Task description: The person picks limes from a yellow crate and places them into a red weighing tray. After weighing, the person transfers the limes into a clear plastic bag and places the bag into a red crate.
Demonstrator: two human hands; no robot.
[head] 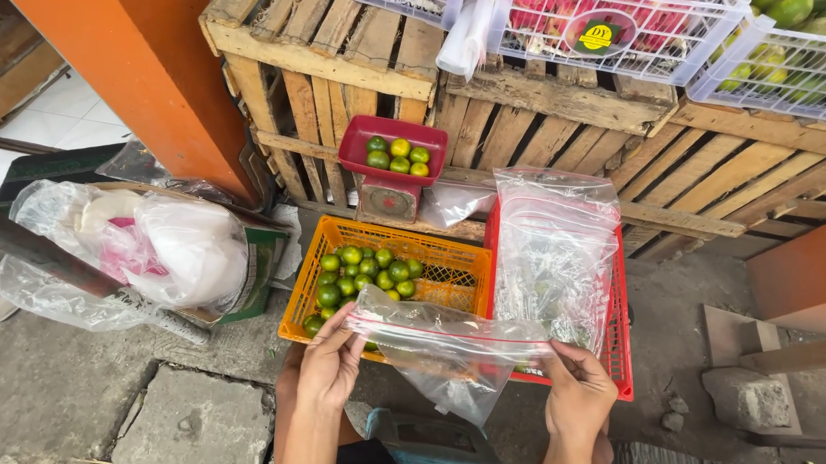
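Observation:
Both my hands hold an empty clear zip bag (445, 352) with a red seal strip, stretched flat between them. My left hand (330, 366) grips its left end, my right hand (577, 389) its right end. Just beyond the bag sits an orange plastic basket (453, 270) with several small green limes (366, 271) heaped in its left half. A red crate (621, 358) to the right holds a stack of clear zip bags (554, 255). Farther back, a red scale tray (393, 149) carries several green and yellow limes.
Wooden crates (544, 136) stand behind, with white plastic baskets of fruit (621, 29) on top. An orange post (144, 67) rises at left. A box with crumpled plastic bags (147, 246) lies at left. Broken concrete blocks (750, 395) sit at right on the rough ground.

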